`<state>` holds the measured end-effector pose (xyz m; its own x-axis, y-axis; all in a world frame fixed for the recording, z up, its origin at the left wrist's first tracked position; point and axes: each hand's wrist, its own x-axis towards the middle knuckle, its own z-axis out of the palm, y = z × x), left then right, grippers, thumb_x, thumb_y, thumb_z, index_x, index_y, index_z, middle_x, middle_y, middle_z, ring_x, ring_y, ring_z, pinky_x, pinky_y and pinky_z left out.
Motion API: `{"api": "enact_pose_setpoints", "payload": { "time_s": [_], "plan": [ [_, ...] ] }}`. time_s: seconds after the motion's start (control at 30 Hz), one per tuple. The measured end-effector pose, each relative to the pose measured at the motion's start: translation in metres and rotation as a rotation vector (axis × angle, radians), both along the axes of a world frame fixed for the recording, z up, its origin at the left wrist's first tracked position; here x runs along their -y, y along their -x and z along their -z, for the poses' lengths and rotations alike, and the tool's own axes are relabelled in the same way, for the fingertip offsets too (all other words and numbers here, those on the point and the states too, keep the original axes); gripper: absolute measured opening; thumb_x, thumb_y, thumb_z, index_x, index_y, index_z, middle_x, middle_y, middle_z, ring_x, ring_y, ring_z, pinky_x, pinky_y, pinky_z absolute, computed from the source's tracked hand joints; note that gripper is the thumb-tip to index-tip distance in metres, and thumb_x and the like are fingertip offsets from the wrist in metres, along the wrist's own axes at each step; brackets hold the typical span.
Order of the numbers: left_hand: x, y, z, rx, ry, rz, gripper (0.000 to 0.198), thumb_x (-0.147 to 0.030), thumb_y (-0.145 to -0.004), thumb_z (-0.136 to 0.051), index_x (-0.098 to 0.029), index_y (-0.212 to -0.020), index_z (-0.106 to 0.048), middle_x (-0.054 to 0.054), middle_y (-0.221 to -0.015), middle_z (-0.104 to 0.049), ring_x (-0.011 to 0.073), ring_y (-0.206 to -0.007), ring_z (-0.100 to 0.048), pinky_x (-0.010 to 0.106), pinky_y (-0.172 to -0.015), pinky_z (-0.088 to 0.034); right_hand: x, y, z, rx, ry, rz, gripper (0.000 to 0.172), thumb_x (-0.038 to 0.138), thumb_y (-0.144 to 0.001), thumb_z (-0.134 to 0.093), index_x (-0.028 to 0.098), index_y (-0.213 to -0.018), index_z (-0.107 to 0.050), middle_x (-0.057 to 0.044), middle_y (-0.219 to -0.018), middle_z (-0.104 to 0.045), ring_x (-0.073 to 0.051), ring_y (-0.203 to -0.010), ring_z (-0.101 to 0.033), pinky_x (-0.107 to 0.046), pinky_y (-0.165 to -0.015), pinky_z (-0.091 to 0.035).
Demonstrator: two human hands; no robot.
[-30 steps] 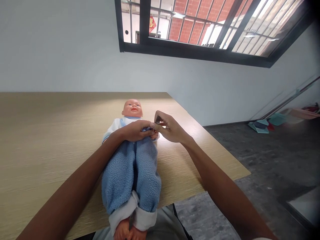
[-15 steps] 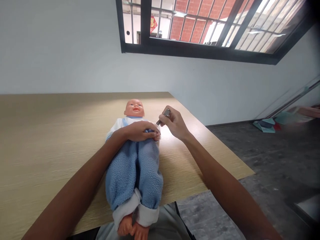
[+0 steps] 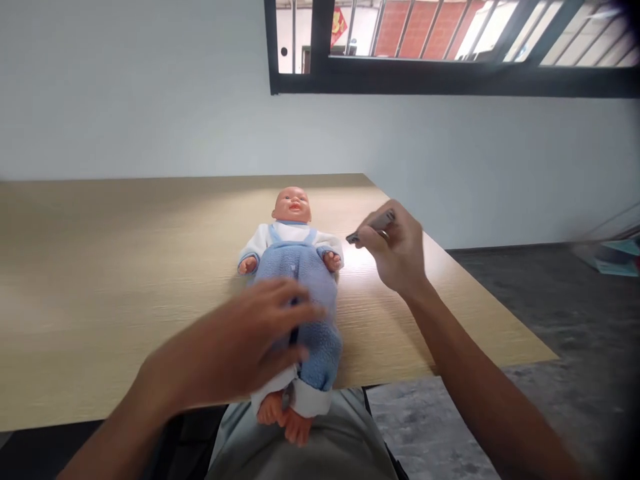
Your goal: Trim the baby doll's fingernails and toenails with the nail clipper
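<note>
A baby doll [image 3: 300,267] in a white top and blue fleece overalls lies on its back on the wooden table [image 3: 100,280], its bare feet past the near edge. My left hand [image 3: 240,347] hovers over the doll's legs, fingers stretched out and motion-blurred, holding nothing. My right hand [image 3: 395,250] is raised to the right of the doll's arm, fingers pinched round a small dark metal tool [image 3: 373,225] whose tip points left toward the doll.
A pale wall runs behind the table, with a black-framed barred window [image 3: 440,73] above. Grey floor lies to the right past the table's right edge, with coloured items [image 3: 615,257] at the far right. My grey-clad lap [image 3: 300,453] is below the doll's feet.
My left hand has let go of the doll's chest and pulled back over its legs. My right hand has moved right and up with the tool. The view has shifted right.
</note>
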<state>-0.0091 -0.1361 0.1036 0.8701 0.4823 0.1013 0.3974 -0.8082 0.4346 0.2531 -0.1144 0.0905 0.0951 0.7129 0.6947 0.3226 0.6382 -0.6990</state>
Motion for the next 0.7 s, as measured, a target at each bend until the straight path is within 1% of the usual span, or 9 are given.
{"api": "enact_pose_setpoints", "payload": {
  "time_s": [0.07, 0.13, 0.2, 0.27, 0.33, 0.43, 0.53, 0.6, 0.7],
  "plan": [
    [0.033, 0.016, 0.012, -0.005, 0.14, 0.056, 0.022, -0.033, -0.087, -0.07, -0.035, -0.109, -0.068, 0.003, -0.121, -0.062, 0.0211, -0.106, -0.06, 0.031, -0.085, -0.053, 0.033, 0.012, -0.001, -0.026, -0.019, -0.035, 0.033, 0.051, -0.087, -0.072, 0.024, -0.079, -0.054, 0.0, -0.071, -0.056, -0.016, -0.065, -0.055, -0.033, -0.059, -0.043],
    [0.051, 0.021, 0.029, -0.037, 0.179, -0.02, 0.015, -0.021, -0.082, -0.073, -0.029, -0.093, -0.067, 0.002, -0.111, -0.061, 0.0188, -0.101, -0.06, 0.028, -0.08, -0.053, 0.066, 0.028, 0.005, -0.02, -0.045, -0.188, 0.029, 0.047, -0.086, -0.073, 0.024, -0.086, -0.056, 0.0, -0.07, -0.057, -0.017, -0.064, -0.055, -0.035, -0.061, -0.045],
    [0.057, 0.018, 0.047, 0.031, 0.073, -0.028, 0.01, -0.016, -0.083, -0.07, -0.022, -0.084, -0.062, 0.004, -0.103, -0.061, 0.0212, -0.1, -0.059, 0.032, -0.082, -0.052, 0.093, 0.045, 0.016, 0.028, -0.053, -0.265, 0.032, 0.049, -0.085, -0.073, 0.022, -0.083, -0.057, 0.001, -0.068, -0.054, -0.015, -0.062, -0.051, -0.032, -0.058, -0.042],
    [0.057, 0.013, 0.064, 0.138, -0.08, -0.017, 0.011, -0.017, -0.092, -0.061, -0.019, -0.081, -0.059, 0.005, -0.094, -0.063, 0.0213, -0.092, -0.059, 0.034, -0.081, -0.052, 0.109, 0.059, 0.03, 0.123, 0.07, -0.328, 0.039, 0.056, -0.085, -0.071, 0.02, -0.079, -0.055, 0.0, -0.07, -0.056, -0.016, -0.068, -0.053, -0.032, -0.064, -0.044],
    [0.056, 0.011, 0.073, 0.216, -0.161, 0.042, 0.017, -0.025, -0.099, -0.053, -0.018, -0.086, -0.061, 0.004, -0.085, -0.064, 0.02, -0.086, -0.061, 0.036, -0.087, -0.053, 0.115, 0.069, 0.043, 0.088, 0.165, -0.373, 0.044, 0.062, -0.086, -0.066, 0.021, -0.077, -0.054, 0.0, -0.072, -0.058, -0.016, -0.072, -0.054, -0.032, -0.069, -0.047],
    [0.055, 0.012, 0.073, 0.252, -0.219, 0.068, 0.029, -0.032, -0.105, -0.042, -0.018, -0.086, -0.059, 0.002, -0.075, -0.065, 0.0174, -0.081, -0.064, 0.033, -0.093, -0.053, 0.116, 0.073, 0.054, -0.137, 0.127, -0.344, 0.044, 0.063, -0.083, -0.069, 0.021, -0.079, -0.056, 0.002, -0.071, -0.057, -0.015, -0.069, -0.058, -0.034, -0.077, -0.052],
    [0.054, 0.013, 0.063, 0.304, -0.154, 0.032, 0.035, -0.028, -0.106, -0.035, -0.019, -0.077, -0.053, -0.001, -0.064, -0.061, 0.0137, -0.067, -0.062, 0.023, -0.068, -0.052, 0.118, 0.067, 0.054, -0.331, -0.012, -0.293, 0.039, 0.059, -0.082, -0.073, 0.023, -0.092, -0.061, 0.003, -0.071, -0.061, -0.016, -0.071, -0.064, -0.038, -0.083, -0.056],
    [0.053, 0.014, 0.058, 0.326, -0.084, 0.027, 0.034, -0.026, -0.104, -0.035, -0.02, -0.076, -0.052, -0.003, -0.063, -0.061, 0.0111, -0.058, -0.059, 0.02, -0.058, -0.047, 0.122, 0.063, 0.053, -0.352, -0.104, -0.305, 0.036, 0.056, -0.086, -0.071, 0.024, -0.1, -0.063, 0.002, -0.071, -0.063, -0.018, -0.071, -0.067, -0.039, -0.08, -0.06],
    [0.051, 0.018, 0.062, 0.325, -0.01, -0.015, 0.024, -0.027, -0.101, -0.044, -0.021, -0.08, -0.054, -0.005, -0.067, -0.064, 0.0093, -0.057, -0.061, 0.019, -0.057, -0.046, 0.131, 0.065, 0.056, -0.286, -0.19, -0.295, 0.028, 0.047, -0.094, -0.064, 0.024, -0.109, -0.064, 0.0, -0.073, -0.066, -0.02, -0.073, -0.07, -0.039, -0.074, -0.063]
  ]
}}
